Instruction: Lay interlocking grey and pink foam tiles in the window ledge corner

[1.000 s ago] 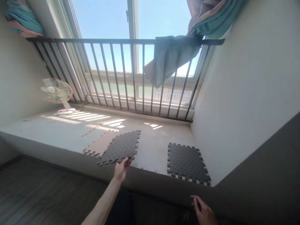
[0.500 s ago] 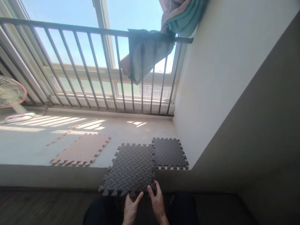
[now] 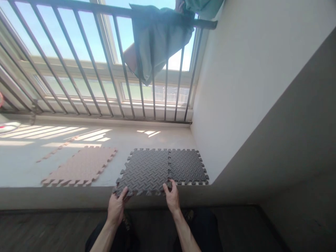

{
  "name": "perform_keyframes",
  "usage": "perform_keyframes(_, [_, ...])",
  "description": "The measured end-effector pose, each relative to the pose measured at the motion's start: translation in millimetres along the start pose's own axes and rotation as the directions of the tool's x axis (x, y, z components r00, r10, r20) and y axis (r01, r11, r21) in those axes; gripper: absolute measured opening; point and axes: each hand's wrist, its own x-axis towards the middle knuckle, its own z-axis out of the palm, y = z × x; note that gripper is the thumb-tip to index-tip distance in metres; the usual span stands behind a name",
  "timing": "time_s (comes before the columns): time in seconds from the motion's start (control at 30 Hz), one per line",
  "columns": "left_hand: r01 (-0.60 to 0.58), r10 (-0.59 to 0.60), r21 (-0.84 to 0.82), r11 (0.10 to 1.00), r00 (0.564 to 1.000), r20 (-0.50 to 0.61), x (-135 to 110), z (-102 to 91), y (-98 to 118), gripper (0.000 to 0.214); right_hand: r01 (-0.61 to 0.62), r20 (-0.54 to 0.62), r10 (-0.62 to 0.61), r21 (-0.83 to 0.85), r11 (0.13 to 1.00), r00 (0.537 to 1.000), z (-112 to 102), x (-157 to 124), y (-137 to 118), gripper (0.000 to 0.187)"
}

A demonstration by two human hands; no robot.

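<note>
A large window [image 3: 115,68] fills the top of the view, with a dark metal railing [image 3: 78,7] across it and a grey-green cloth [image 3: 157,38] draped over the top rail. A plastered side wall [image 3: 249,87] is seen on the right, meeting a wide concrete ledge [image 3: 147,134] that is striped with sunlight. A wood floor [image 3: 39,231] is seen below the ledge at lower left, and dark trousers [image 3: 204,227] are seen under the arms. At the far left edge, a white fan base [image 3: 7,126] is cut off by the frame. On the ledge, a beige foam tile [image 3: 78,166] is laid flat, with a thin beige foam border strip [image 3: 56,150] lying just beyond its left side. To its right, and apart from it, a left dark foam tile [image 3: 144,171] and a right dark foam tile [image 3: 186,166] are laid flat, side by side and edge to edge, with their seam running front to back. The pair is placed near the wall corner, close to the ledge's front edge. The left hand [image 3: 117,206] is closed on the near-left corner of the left tile. The right hand [image 3: 172,197] is closed on that tile's near edge, right at the seam.
</note>
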Motion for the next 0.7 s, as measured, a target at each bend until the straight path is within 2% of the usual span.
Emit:
perform_keyframes(0.1, [-0.048,0.049,-0.019,0.999,0.998,0.036,26.6,21.3,7.3,0.046,0.030,-0.092,-0.032,-0.022,0.999,0.995,15.3,29.0,-9.6,0.082])
perform_keyframes(0.17, [-0.055,0.056,-0.016,0.998,0.998,0.037,41.8,29.1,6.5,0.048,0.081,-0.127,-0.091,-0.080,0.993,0.988,19.5,43.6,-10.7,0.078])
perform_keyframes(0.3, [-0.030,0.030,0.005,1.000,0.999,0.042,62.4,32.0,-4.0,0.053,0.114,-0.065,-0.127,-0.178,0.977,0.990,15.5,59.1,-4.2,0.071])
perform_keyframes(0.5, [-0.016,0.016,0.000,1.000,0.999,0.042,70.3,31.7,-21.6,0.055,0.116,-0.040,-0.130,-0.248,0.962,0.991,9.0,62.0,3.2,0.070])
perform_keyframes(0.7, [0.006,-0.006,0.020,1.000,1.000,0.023,70.7,29.0,-29.2,0.059,0.110,-0.046,-0.127,-0.269,0.957,0.991,7.7,57.9,2.5,0.068])
